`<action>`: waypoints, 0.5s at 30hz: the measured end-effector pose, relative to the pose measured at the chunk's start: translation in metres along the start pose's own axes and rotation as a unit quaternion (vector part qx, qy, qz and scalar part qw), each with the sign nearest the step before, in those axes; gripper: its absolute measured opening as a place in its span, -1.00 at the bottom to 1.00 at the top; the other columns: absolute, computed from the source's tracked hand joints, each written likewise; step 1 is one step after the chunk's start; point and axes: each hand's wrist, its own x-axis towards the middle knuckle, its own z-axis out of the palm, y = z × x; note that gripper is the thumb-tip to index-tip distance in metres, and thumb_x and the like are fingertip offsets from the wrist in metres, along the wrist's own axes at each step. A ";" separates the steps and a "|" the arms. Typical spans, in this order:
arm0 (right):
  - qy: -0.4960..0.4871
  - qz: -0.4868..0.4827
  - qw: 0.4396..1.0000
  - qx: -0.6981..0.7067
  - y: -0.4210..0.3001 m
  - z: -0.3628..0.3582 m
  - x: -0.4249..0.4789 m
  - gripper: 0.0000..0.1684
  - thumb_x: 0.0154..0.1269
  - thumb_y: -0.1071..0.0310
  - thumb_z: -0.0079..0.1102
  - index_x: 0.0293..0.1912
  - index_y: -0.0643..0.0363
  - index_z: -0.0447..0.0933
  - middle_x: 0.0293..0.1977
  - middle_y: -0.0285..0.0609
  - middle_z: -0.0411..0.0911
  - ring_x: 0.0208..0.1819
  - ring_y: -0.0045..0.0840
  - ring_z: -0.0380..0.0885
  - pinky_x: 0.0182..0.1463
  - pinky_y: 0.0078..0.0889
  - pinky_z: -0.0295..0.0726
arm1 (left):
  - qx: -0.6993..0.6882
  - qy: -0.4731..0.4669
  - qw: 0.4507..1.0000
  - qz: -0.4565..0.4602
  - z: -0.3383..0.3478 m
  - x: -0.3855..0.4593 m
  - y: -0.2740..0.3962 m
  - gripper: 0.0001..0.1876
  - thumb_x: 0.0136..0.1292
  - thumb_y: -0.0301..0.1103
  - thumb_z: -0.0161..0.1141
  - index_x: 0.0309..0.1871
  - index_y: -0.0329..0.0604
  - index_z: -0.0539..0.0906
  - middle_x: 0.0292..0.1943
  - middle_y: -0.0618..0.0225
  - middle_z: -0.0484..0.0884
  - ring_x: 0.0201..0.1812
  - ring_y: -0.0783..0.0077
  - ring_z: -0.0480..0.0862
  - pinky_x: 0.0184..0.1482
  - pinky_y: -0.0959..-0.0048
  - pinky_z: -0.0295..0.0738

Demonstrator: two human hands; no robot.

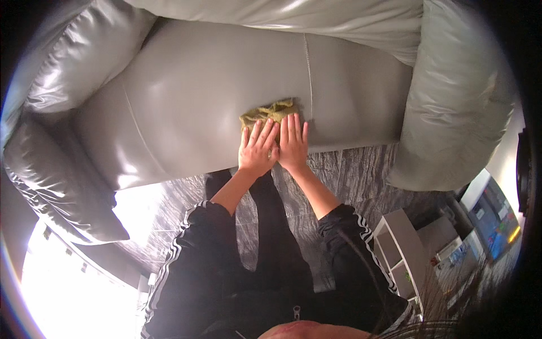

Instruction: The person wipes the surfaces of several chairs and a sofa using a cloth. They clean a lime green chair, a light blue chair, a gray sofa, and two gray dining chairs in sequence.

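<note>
A crumpled yellow-brown cloth [271, 112] lies near the front edge of a grey leather sofa seat [211, 80]. My left hand [257, 148] holds it pressed down from the left, palm down with the fingers spread. Beside it, my right hand [293, 144] lies flat over the cloth's right part, its fingers long and nearly together. The two thumbs almost meet. Folds of the cloth show beyond my fingertips, while the rest is hidden under my hands. Seams run across the seat on both sides.
Padded armrests stand at the left [51, 169] and right [453, 97], with a backrest [296, 15] at the far side. Dark marbled floor tiles [351, 169] lie below. Behind me at the right is a white-edged shelf unit [398, 250]; bright light comes from the lower left.
</note>
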 end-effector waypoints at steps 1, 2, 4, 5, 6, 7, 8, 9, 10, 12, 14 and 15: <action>0.007 -0.004 1.000 0.002 -0.002 -0.009 0.017 -0.14 0.43 -0.08 -0.04 0.47 0.36 0.18 0.48 0.12 0.18 0.59 -0.10 0.03 0.59 0.25 -0.12 | 0.015 0.019 1.000 0.005 -0.006 0.014 -0.003 -0.27 0.27 -0.10 0.10 0.56 0.14 0.29 0.59 0.38 0.19 0.58 0.14 0.17 0.54 -0.17 -0.01; 0.030 -0.005 1.000 0.006 -0.001 -0.016 0.039 -0.12 0.40 -0.07 0.01 0.46 0.38 0.18 0.49 0.15 0.16 0.59 -0.09 0.01 0.60 0.19 -0.11 | 0.036 0.046 0.998 0.006 -0.012 0.031 -0.007 -0.30 0.28 -0.11 0.06 0.54 0.15 0.33 0.57 0.38 0.24 0.57 0.15 0.20 0.54 -0.15 0.02; 0.054 0.009 0.998 0.021 0.002 -0.038 0.091 -0.09 0.37 0.02 0.04 0.49 0.43 0.09 0.54 0.22 0.03 0.61 -0.06 -0.05 0.61 0.15 -0.13 | 0.041 0.092 0.995 0.007 -0.038 0.082 -0.011 -0.31 0.28 -0.10 0.02 0.53 0.14 0.34 0.57 0.35 0.24 0.57 0.12 0.19 0.53 -0.16 0.03; 0.050 0.017 0.998 0.019 0.002 -0.049 0.119 -0.08 0.35 0.06 0.04 0.51 0.43 0.05 0.55 0.22 0.00 0.61 -0.05 -0.07 0.62 0.10 -0.14 | 0.030 0.128 0.991 0.014 -0.048 0.108 -0.019 -0.35 0.32 -0.12 0.00 0.51 0.09 0.37 0.56 0.27 0.24 0.58 0.05 0.16 0.51 -0.20 0.03; 0.084 0.020 0.996 0.013 0.006 -0.054 0.143 -0.07 0.34 0.08 0.08 0.50 0.44 0.06 0.54 0.24 0.00 0.61 -0.05 -0.06 0.63 0.06 -0.14 | 0.017 0.156 0.988 0.012 -0.059 0.134 -0.022 -0.34 0.32 -0.12 -0.01 0.52 0.06 0.35 0.57 0.24 0.23 0.58 0.04 0.16 0.52 -0.19 0.02; 0.131 0.018 0.991 0.026 0.007 -0.059 0.166 -0.14 0.35 0.16 0.07 0.49 0.42 0.09 0.54 0.20 0.03 0.60 -0.06 -0.02 0.63 0.05 -0.08 | 0.006 0.193 0.981 0.012 -0.065 0.157 -0.028 -0.33 0.34 -0.12 -0.03 0.54 0.03 0.32 0.58 0.23 0.21 0.58 0.03 0.15 0.54 -0.15 -0.01; 0.150 -0.015 0.988 0.025 0.005 -0.064 0.188 -0.21 0.37 0.23 0.05 0.48 0.38 0.14 0.53 0.14 0.07 0.58 -0.11 0.04 0.61 0.04 0.02 | -0.002 0.221 0.975 0.009 -0.073 0.174 -0.035 -0.33 0.37 -0.13 -0.07 0.57 0.02 0.28 0.59 0.24 0.18 0.59 0.05 0.13 0.55 -0.11 -0.04; 0.162 -0.060 0.985 0.024 0.006 -0.062 0.205 -0.25 0.38 0.26 0.04 0.48 0.32 0.17 0.53 0.06 0.11 0.57 -0.15 0.08 0.59 0.04 0.09 | 0.018 0.226 0.974 0.012 -0.077 0.187 -0.041 -0.34 0.40 -0.14 -0.10 0.58 0.06 0.25 0.60 0.26 0.16 0.60 0.08 0.12 0.56 -0.09 -0.05; 0.164 -0.067 0.983 0.055 0.012 -0.056 0.212 -0.23 0.37 0.24 0.05 0.49 0.30 0.16 0.53 0.04 0.10 0.57 -0.17 0.07 0.59 0.03 0.08 | 0.031 0.221 0.975 0.017 -0.077 0.193 -0.044 -0.35 0.40 -0.14 -0.12 0.58 0.09 0.25 0.60 0.27 0.15 0.60 0.10 0.11 0.56 -0.09 -0.05; 0.160 -0.069 0.981 0.082 0.017 -0.048 0.214 -0.20 0.36 0.22 0.07 0.50 0.26 0.15 0.54 0.01 0.08 0.58 -0.18 0.05 0.60 0.01 0.06 | 0.054 0.211 0.976 0.015 -0.073 0.194 -0.043 -0.35 0.40 -0.13 -0.14 0.58 0.15 0.25 0.61 0.29 0.14 0.60 0.12 0.09 0.57 -0.10 -0.05; 0.148 -0.062 0.984 0.077 0.018 -0.047 0.212 -0.18 0.35 0.20 0.07 0.52 0.25 0.13 0.55 -0.02 0.06 0.59 -0.19 0.02 0.61 -0.01 0.03 | 0.062 0.216 0.974 0.008 -0.071 0.194 -0.041 -0.34 0.39 -0.12 -0.15 0.58 0.16 0.24 0.61 0.31 0.14 0.60 0.13 0.09 0.57 -0.10 -0.05; 0.137 -0.057 0.987 0.066 0.016 -0.046 0.208 -0.18 0.36 0.18 0.05 0.52 0.25 0.12 0.56 -0.02 0.05 0.60 -0.20 0.01 0.62 -0.02 0.01 | 0.067 0.213 0.975 0.002 -0.068 0.189 -0.041 -0.34 0.38 -0.12 -0.15 0.58 0.16 0.24 0.61 0.31 0.14 0.60 0.13 0.09 0.57 -0.10 -0.05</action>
